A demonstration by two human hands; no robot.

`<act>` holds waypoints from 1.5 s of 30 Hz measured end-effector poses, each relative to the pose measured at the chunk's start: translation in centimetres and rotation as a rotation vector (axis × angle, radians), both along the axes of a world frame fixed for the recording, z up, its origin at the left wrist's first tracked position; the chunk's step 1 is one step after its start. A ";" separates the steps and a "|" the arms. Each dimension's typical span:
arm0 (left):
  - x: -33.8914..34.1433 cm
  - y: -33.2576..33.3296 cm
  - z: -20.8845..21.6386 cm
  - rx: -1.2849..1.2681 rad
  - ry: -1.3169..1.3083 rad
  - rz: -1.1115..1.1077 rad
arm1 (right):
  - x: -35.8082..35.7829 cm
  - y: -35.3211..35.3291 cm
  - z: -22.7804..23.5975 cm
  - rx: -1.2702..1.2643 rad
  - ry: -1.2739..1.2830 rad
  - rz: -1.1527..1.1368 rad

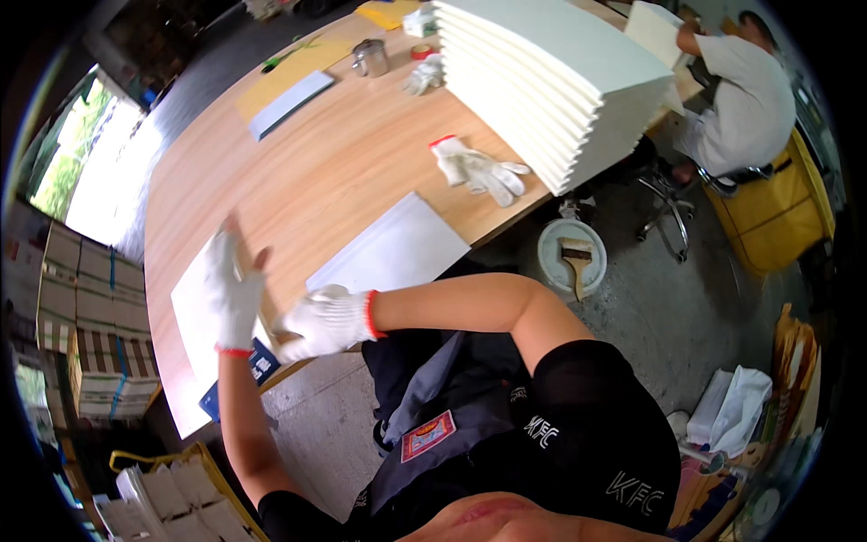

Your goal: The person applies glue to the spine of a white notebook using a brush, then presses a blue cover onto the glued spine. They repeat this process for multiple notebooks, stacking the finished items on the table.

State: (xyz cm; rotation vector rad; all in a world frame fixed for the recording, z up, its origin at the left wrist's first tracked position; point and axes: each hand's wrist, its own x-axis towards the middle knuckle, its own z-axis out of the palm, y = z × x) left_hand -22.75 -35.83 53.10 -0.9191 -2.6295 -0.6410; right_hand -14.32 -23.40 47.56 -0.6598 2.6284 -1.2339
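Observation:
At the left end of the table lies a flat white board with a dark blue printed strip along its near edge. My left hand, in a white knitted glove that leaves fingertips bare, rests on it with fingers stretched and thumb apart. My right hand, gloved alike with a red cuff, is at the board's right side by the blue strip. Its fingers are curled in and look closed on that edge; their tips are partly hidden. Just beyond the right hand are white sheets, lying flat.
A tall stack of white boards stands at the table's right. White gloves, a metal cup and a grey-blue bar lie farther back. A bucket with a brush stands on the floor. Another person sits working at far right.

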 end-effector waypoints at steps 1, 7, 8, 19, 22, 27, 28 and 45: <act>-1.1 2.5 -1.1 0.062 0.042 -0.196 | 1.9 0.8 0.2 0.012 0.037 -0.030; 6.8 24.5 2.8 0.618 -1.273 -0.711 | 8.1 8.1 -2.4 0.034 -0.020 -0.169; 7.4 27.2 3.5 0.605 -1.368 -0.686 | 8.5 8.8 -3.4 0.031 -0.033 -0.193; 9.6 37.7 6.3 0.798 -1.469 -0.459 | 14.5 16.7 -5.9 -0.219 -0.173 -0.279; 9.9 39.1 9.5 0.738 -1.489 -0.413 | 15.8 18.0 -5.7 -0.244 -0.187 -0.285; 5.1 42.9 6.9 0.681 -1.412 -0.472 | 16.9 18.4 -6.3 -0.280 -0.208 -0.298; 4.7 42.8 6.5 0.752 -1.378 -0.541 | 17.1 18.5 -6.2 -0.281 -0.216 -0.301; -0.5 3.4 -5.7 0.925 -1.117 -0.059 | 2.6 27.1 -3.5 -1.101 -0.464 -0.626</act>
